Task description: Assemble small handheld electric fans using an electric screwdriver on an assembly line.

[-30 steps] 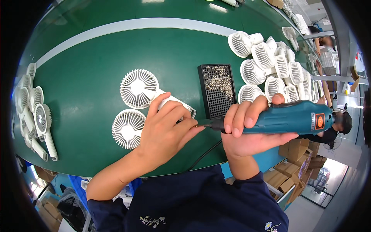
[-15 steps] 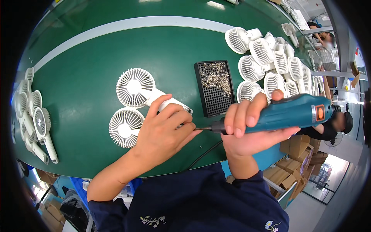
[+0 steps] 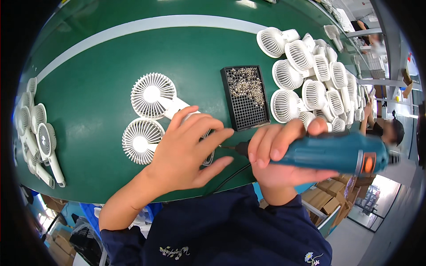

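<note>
My right hand is wrapped round a teal electric screwdriver, held nearly level with its thin bit pointing left. The bit tip is by the handle end of a white handheld fan; whether they touch, I cannot tell. Over that handle lies my left hand, thumb and fingers spread, hiding most of it. A second white handheld fan lies just beyond, its handle partly under my left fingers.
A black perforated tray of small silvery screws lies beyond the screwdriver. White fans are piled at the right, more fans at the left. A black cable runs to the green table's near edge. Other people are at far right.
My left thumb and index finger have parted from round the bit tip. The screwdriver's rear end has swung down and slightly right, blurred by motion.
</note>
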{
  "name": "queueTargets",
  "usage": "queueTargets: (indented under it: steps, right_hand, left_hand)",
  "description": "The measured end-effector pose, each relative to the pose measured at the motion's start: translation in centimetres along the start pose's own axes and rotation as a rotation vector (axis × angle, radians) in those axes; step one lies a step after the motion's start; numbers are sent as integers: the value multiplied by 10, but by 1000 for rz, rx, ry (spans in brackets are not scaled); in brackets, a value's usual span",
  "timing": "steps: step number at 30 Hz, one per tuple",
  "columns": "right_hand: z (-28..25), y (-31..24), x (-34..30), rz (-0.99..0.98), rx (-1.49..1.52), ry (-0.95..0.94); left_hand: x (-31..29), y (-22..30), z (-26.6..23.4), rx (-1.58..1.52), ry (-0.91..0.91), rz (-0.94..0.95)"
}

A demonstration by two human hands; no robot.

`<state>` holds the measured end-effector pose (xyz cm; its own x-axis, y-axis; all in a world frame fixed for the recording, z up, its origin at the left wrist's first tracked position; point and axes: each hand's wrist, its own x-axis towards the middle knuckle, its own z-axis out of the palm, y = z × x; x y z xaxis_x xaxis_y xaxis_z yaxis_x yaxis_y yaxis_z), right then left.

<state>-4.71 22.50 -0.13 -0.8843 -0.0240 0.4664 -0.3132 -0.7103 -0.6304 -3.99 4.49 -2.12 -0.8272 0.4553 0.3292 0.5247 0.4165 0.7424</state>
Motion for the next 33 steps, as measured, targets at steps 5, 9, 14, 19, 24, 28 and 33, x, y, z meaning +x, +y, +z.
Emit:
queueTargets:
  steps: [5,9,14,19,24,28,33]
  right_hand:
    - [24,6,-16,-23,-73,-65]
    - [26,11,-17,-5,-83,-148]
    - [29,19,-20,21,-95,-117]
    - [25,17,-19,50,-74,-122]
    - [20,21,-19,39,-159,-242]
    - [27,15,-20,-114,-104,-92]
    - [5,-20,-33,-55,-207,-19]
  left_hand:
    - [-9,-17,-10,-237,71,-7]
    - [-7,-15,-4,-253,-15,-95]
    - [-9,-17,-5,-289,0,-121]
    - [-9,-16,-5,-297,5,-132]
    - [-7,-16,-3,-287,1,-127]
    - [-8,-18,0,-314,58,-60]
    - [-9,-18,-1,-284,59,-50]
